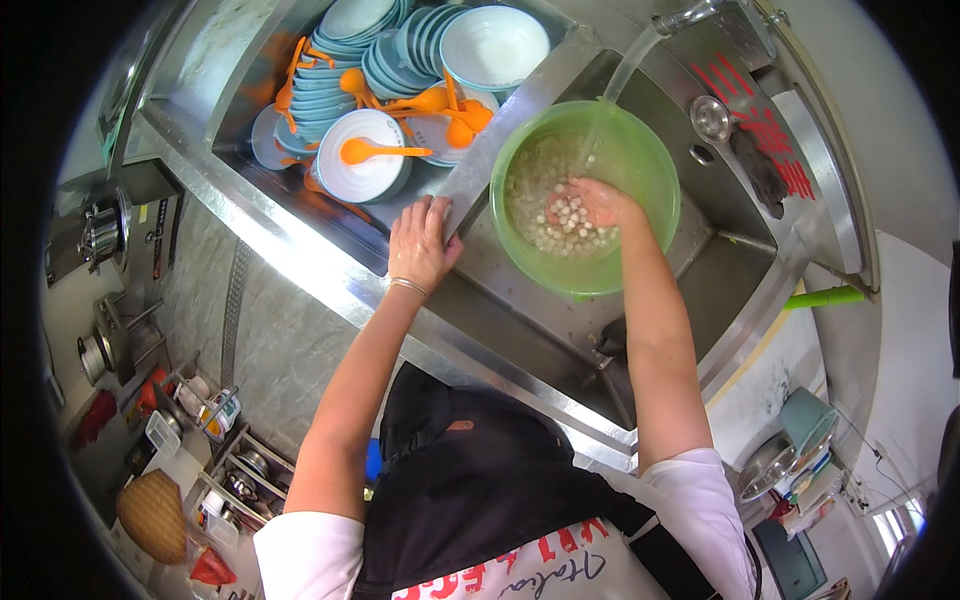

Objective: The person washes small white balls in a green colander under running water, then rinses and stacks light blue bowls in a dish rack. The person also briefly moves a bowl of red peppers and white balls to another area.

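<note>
Water runs from a metal faucet [686,16] into a green plastic basin [660,169] standing in the right sink. Cloudy water and many small pale round balls [574,217] fill its lower part. My right hand [596,202] is in the basin, palm up with fingers curled under a cluster of the balls. My left hand [420,240] rests on the steel divider [480,161] between the two sinks, its fingers bent over the metal; it holds no loose thing.
The left sink holds stacked light-blue bowls [495,46], orange spoons [382,151] and a white-lined bowl [360,176]. A metal strainer [711,118] and a dark cloth [757,169] lie on the right ledge. Shelves with containers stand at lower left.
</note>
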`<state>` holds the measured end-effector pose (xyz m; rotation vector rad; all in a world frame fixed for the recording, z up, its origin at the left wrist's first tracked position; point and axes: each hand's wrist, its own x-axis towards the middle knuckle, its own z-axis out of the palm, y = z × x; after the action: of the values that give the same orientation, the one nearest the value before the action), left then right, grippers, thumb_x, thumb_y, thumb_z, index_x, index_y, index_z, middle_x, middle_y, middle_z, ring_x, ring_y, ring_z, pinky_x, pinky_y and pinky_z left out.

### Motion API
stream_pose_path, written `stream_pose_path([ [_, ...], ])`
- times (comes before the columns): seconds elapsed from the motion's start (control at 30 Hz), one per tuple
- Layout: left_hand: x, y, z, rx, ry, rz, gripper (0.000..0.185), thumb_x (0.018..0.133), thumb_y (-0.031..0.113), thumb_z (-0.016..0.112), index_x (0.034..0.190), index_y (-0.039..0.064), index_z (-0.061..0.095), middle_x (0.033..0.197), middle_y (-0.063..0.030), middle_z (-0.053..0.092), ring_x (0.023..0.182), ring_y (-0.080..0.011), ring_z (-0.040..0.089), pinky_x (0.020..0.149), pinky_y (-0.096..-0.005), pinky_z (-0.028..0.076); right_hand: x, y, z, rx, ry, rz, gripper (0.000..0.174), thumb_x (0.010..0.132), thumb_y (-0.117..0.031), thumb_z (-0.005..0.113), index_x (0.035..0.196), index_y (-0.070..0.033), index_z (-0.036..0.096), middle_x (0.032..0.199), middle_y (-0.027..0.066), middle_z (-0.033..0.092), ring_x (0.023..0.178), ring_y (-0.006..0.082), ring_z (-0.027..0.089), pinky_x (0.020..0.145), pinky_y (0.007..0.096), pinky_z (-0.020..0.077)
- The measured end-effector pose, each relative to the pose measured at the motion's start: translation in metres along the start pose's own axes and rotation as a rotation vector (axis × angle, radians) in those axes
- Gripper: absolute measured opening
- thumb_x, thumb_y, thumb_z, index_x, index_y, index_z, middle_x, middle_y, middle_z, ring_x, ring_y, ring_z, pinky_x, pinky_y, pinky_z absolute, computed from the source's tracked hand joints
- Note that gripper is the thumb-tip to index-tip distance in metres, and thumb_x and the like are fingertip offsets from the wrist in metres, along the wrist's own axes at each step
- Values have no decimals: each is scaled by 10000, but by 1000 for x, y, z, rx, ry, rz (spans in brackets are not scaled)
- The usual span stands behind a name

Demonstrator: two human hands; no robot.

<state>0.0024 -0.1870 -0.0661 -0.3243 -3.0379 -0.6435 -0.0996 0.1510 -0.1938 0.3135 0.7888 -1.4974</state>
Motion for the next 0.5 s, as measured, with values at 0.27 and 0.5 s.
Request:
stream_pose_path([
  [0.27, 0, -1, -1, -14, -4, 3, 613, 665, 151, 730, 1223, 117, 478, 1142, -118, 533, 1034, -311, 530, 850, -412, 435, -36, -11, 24, -424, 481, 3, 490, 985, -420, 372, 1062, -36, 666, 1110, 119, 660, 969, 232, 642, 812, 360, 515],
  [0.5, 0, -3, 0, -29, 1, 0, 600, 673, 147, 727, 1220, 117, 481, 1139, -126, 532, 1035, -317, 530, 847, -417, 435, -51, -36, 22, -1079, 1094, -386, 434, 977, -359, 394, 1264, -79, 561, 1271, 143, 583, 1155, 310, 555, 994, 372, 411],
])
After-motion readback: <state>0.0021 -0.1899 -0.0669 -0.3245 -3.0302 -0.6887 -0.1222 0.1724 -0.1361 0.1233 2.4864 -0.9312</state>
